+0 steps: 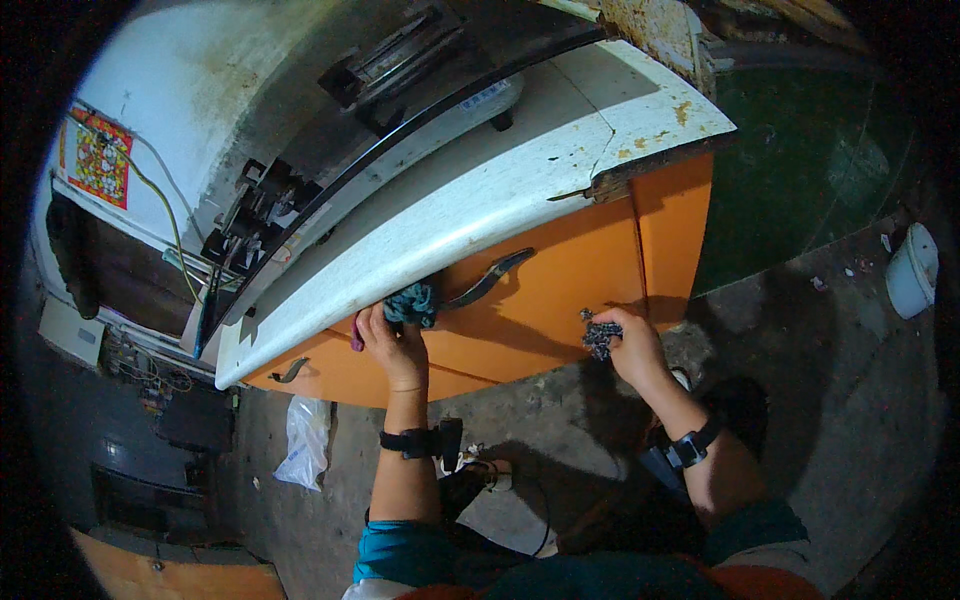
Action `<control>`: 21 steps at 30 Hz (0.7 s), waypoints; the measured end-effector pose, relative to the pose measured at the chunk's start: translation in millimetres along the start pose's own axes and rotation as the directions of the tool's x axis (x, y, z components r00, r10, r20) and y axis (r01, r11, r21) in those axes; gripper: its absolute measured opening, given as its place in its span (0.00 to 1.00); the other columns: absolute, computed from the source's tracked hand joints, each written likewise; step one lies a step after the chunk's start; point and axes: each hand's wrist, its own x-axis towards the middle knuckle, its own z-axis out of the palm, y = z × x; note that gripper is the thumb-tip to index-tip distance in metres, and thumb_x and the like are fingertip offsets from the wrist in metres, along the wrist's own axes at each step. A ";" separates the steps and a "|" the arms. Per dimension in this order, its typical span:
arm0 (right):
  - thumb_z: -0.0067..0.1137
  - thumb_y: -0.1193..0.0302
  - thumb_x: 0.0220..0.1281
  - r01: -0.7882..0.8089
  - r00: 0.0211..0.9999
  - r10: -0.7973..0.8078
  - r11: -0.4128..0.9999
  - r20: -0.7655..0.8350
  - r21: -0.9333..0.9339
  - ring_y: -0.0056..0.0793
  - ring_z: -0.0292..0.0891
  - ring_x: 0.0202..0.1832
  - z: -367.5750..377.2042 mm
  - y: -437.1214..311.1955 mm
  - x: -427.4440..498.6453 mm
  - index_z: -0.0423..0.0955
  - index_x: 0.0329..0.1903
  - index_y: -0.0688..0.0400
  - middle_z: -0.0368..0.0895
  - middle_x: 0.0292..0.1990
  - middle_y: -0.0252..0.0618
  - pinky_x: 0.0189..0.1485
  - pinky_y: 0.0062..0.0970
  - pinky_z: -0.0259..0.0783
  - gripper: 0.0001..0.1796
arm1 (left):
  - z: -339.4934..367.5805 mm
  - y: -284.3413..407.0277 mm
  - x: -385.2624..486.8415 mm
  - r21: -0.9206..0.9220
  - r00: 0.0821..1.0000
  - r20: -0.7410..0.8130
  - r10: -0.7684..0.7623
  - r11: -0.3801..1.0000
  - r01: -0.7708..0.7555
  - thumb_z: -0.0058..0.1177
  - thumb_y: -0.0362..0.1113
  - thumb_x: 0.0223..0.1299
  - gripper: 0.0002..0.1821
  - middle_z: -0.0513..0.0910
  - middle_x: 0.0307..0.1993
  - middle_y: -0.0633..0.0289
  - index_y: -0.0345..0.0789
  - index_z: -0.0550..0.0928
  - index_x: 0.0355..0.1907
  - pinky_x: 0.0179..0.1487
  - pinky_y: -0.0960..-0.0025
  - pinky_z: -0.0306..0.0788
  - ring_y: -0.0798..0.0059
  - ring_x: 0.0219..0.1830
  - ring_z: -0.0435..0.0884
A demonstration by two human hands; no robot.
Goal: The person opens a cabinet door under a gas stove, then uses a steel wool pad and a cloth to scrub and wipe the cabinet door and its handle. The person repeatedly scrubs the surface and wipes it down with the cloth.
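Note:
My left hand (391,343) grips a bunched teal cloth (410,304) at the front edge of the white countertop (480,202). A small pinkish-purple piece (357,334) shows on the other side of those fingers. Out in front of the orange cabinet doors (547,277), my right hand (636,346) is shut on a grey metal scouring pad (601,339), with a small tuft of it sticking up. A curved metal handle (491,280) is on the cabinet door between my hands.
A gas stove (360,142) with a dark top stands on the counter. The counter's right corner is chipped. A white bucket (911,271) stands on the floor at the far right, and a white plastic bag (304,442) lies below the cabinet at left. Dark green surface at upper right.

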 end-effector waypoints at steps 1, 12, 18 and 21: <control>0.50 0.86 0.49 -0.003 1.000 0.003 1.000 -0.004 -0.007 0.45 0.76 0.45 -0.1 0.4 -0.4 0.75 0.42 0.57 0.80 0.39 0.46 0.48 0.34 0.70 0.17 | 0.5 -3.7 -2.9 0.004 0.999 -0.024 -0.034 0.999 0.034 0.58 0.22 0.43 0.27 0.71 0.47 0.51 0.32 0.71 0.50 0.56 0.57 0.63 0.53 0.51 0.69; 0.50 0.86 0.50 0.056 0.998 -0.054 0.997 -0.031 0.049 0.44 0.77 0.43 5.0 1.9 0.2 0.75 0.41 0.59 0.80 0.38 0.48 0.47 0.34 0.70 0.16 | -13.4 -51.2 -44.3 -0.005 0.929 -0.063 -0.366 0.931 0.366 0.45 0.40 0.62 0.22 0.68 0.47 0.49 0.27 0.65 0.54 0.58 0.58 0.59 0.53 0.51 0.66; 0.49 0.86 0.49 0.000 0.999 0.002 0.999 -0.034 0.049 0.44 0.77 0.44 0.9 7.8 -1.2 0.75 0.42 0.59 0.80 0.38 0.47 0.47 0.33 0.71 0.16 | -14.2 -63.6 -61.2 0.010 0.706 -0.060 -0.706 0.707 0.707 0.45 0.28 0.59 0.15 0.68 0.43 0.44 0.25 0.66 0.48 0.55 0.57 0.60 0.49 0.48 0.67; 0.49 0.86 0.50 0.011 0.999 -0.010 1.000 -0.041 0.025 0.44 0.77 0.44 -2.0 7.1 -5.7 0.75 0.42 0.59 0.80 0.39 0.47 0.48 0.33 0.71 0.16 | -21.2 -60.2 -62.4 0.120 0.809 -0.021 -0.587 0.802 0.585 0.46 0.28 0.60 0.15 0.68 0.42 0.44 0.25 0.65 0.47 0.55 0.58 0.60 0.48 0.46 0.67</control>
